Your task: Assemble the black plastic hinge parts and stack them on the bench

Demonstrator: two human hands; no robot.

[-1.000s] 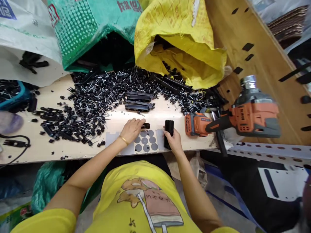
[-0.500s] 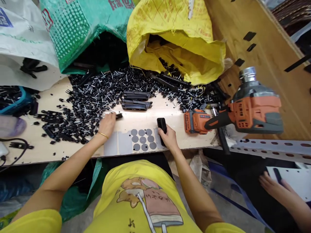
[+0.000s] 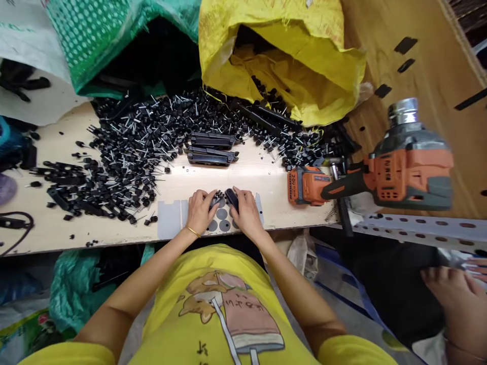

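Note:
My left hand (image 3: 201, 213) is closed on a small black plastic part (image 3: 216, 197), held at its fingertips. Beside it, my right hand (image 3: 247, 212) grips a longer black plastic piece (image 3: 231, 198) with a rounded end. The two pieces are close together; whether they touch I cannot tell. Under my hands lies a grey sheet (image 3: 169, 219) with dark grey discs (image 3: 221, 214), partly covered by my fingers. Just beyond, several long black plastic assemblies (image 3: 212, 156) lie side by side on the wooden table.
A heap of black knobs with metal pins (image 3: 133, 147) spreads across the table's back. A green woven sack (image 3: 102, 40) and a yellow sack (image 3: 274, 35) gape behind it. An orange cordless impact wrench (image 3: 407, 172) lies right. Another person's hand (image 3: 452, 289) shows lower right.
My left hand has moved right from the heap's edge with the small black part. My right hand has shifted left, bringing its piece beside it. The view has shifted slightly.

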